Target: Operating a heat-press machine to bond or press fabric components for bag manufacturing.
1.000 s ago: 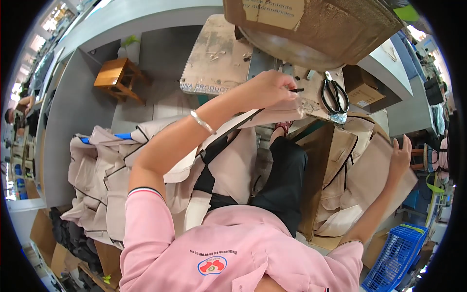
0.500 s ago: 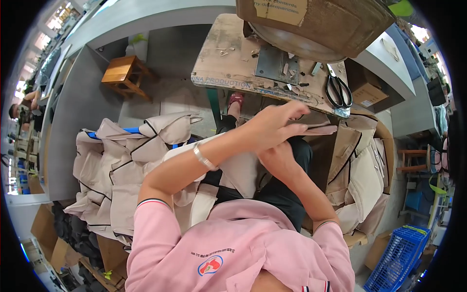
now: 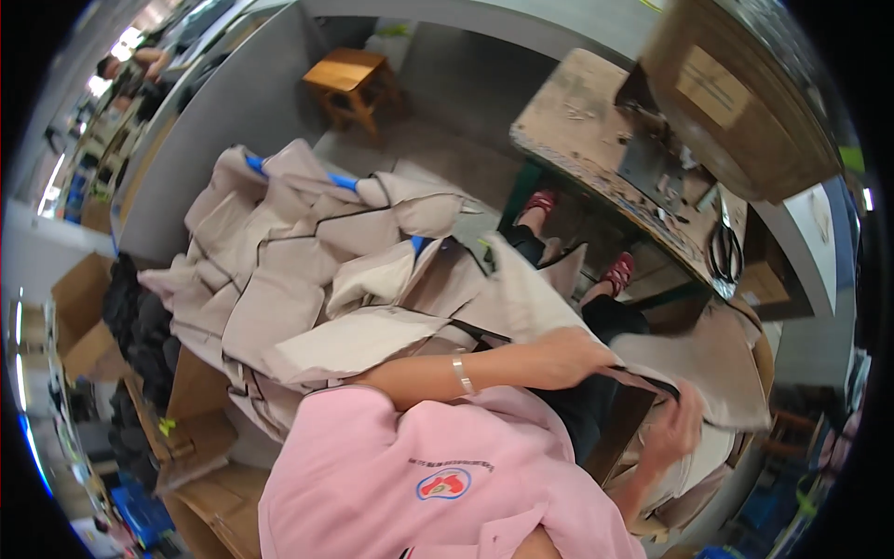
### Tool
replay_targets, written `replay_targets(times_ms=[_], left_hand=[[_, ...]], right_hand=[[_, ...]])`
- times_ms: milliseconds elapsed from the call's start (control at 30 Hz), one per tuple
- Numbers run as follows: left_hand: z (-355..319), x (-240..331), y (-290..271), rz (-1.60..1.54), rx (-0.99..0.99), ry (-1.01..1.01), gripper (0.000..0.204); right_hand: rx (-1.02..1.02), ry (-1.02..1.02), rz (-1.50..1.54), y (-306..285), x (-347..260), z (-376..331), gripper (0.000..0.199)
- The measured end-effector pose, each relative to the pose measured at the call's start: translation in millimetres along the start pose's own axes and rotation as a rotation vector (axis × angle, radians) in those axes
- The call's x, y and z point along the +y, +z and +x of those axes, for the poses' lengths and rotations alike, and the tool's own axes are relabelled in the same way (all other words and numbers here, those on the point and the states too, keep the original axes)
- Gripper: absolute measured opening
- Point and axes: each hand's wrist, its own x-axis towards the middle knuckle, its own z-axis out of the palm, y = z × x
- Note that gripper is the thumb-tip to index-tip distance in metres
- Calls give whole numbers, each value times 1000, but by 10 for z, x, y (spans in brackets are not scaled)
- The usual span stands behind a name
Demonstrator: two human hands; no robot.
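My right hand (image 3: 675, 426) is closed on the dark edge of a beige fabric piece (image 3: 703, 365) that spreads out over the bin at my right. My left hand (image 3: 579, 357) lies against that piece's near end, its fingers hidden and blurred. A second, paler fabric panel (image 3: 535, 296) rises behind the left wrist, smeared by motion. Beside my left forearm a large heap of beige sewn pieces with black piping (image 3: 279, 279) covers the left side, with bits of blue showing. More beige pieces (image 3: 712, 452) are stacked under my right hand.
A worn workbench (image 3: 559, 107) carries black-handled scissors (image 3: 724, 250), scraps and a metal plate (image 3: 656, 172). A big brown container (image 3: 745, 102) overhangs it. A wooden stool (image 3: 349, 79) stands behind the heap. Cardboard boxes (image 3: 219, 503) and dark goods (image 3: 140, 321) lie at left.
My hands were together over my lap and have moved apart, down and to the right. Fabric now stretches toward the right-hand bin. The view has turned toward the left.
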Motion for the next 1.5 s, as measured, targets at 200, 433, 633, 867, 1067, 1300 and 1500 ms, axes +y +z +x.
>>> replay_targets(times_ms=[200,433,633,867,1067,1300,1500], left_hand=[[320,545,72,-542,-218,346,26],[518,539,347,105,105,384,34],[486,516,545,-349,78,302,27],[364,570,23,-763,-263,172,33],[169,612,-337,-959,-546,121,25],[-98,238,-755,-578,-244,141,34],[239,149,-769,-204,96,100,33]], right_hand=[[297,123,-264,-528,104,-295,21],[125,148,-454,-525,22,-621,25],[-1030,705,395,-673,141,-855,17],[-179,73,633,-488,159,-228,45],[-489,239,1286,58,-140,206,100],[-768,-212,854,85,-91,640,48],[-488,-319,-161,-415,-360,717,28]])
